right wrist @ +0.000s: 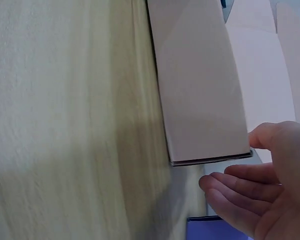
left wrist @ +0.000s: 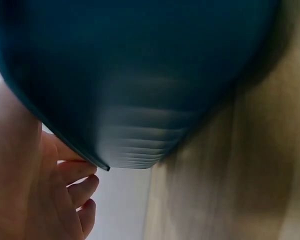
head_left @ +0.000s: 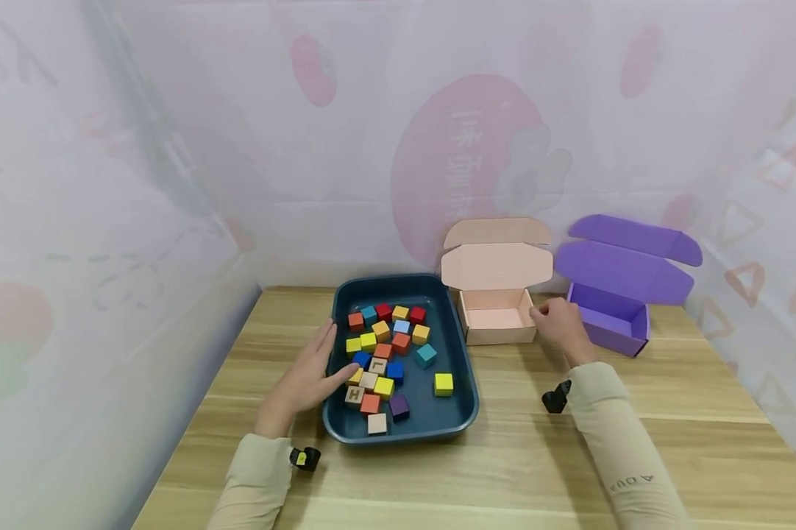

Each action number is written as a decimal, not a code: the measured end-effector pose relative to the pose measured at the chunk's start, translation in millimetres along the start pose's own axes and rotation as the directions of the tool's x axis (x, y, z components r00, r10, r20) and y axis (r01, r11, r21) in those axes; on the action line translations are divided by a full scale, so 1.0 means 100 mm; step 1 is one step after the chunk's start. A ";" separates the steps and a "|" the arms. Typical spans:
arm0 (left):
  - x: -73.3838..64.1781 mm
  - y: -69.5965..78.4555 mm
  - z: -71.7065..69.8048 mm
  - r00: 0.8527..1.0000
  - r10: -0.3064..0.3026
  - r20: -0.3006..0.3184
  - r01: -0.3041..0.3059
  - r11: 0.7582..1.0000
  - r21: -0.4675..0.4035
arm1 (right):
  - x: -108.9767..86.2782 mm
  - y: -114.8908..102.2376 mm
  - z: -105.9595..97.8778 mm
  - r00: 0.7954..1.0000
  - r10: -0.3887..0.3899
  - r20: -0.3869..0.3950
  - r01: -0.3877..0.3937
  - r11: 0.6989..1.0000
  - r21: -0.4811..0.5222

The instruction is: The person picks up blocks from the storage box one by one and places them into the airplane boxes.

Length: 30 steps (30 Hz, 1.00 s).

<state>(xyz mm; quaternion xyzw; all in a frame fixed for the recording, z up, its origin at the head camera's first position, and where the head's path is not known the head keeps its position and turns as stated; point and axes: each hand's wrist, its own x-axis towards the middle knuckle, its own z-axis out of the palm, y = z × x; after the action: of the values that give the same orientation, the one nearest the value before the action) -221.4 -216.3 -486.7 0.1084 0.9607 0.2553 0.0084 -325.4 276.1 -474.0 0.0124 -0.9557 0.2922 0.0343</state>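
More than twenty coloured wooden blocks point(head_left: 401, 344) lie in a dark blue tray point(head_left: 431, 421) on the wooden table point(head_left: 504, 464), seen from the head camera. Most of them crowd its left side, two with the letters L and H facing up, while a yellow block point(head_left: 443, 385) sits apart near the right wall. The left hand point(head_left: 310, 374) is spread wide at the tray's left rim, thumb reaching over the blocks. To the right stand a peach box point(head_left: 500, 336) and, beyond it, a purple box point(head_left: 612, 337), lids up. The right hand point(head_left: 562, 325) is between them, at the peach box's right edge.

From the left wrist, the hand's fingers lie along the tray's rim, above the ribbed outer wall.

From the right wrist, the thumb is by the peach box's rim and the fingers are loosely bent outside it, a moderate gap between thumb and fingers; a purple corner shows just beside.
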 end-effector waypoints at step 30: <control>-0.04 0.03 0.03 1.000 0.021 0.014 -0.022 0.998 0.062 | -0.50 -0.02 0.02 0.997 0.071 0.039 -0.074 0.994 0.076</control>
<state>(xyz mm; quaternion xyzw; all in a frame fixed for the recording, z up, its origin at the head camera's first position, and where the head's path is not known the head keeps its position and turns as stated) -216.4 -213.2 -488.0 0.1206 0.9669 0.2247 0.0087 -275.4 273.0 -478.3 -0.0158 -0.9440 0.3296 0.0058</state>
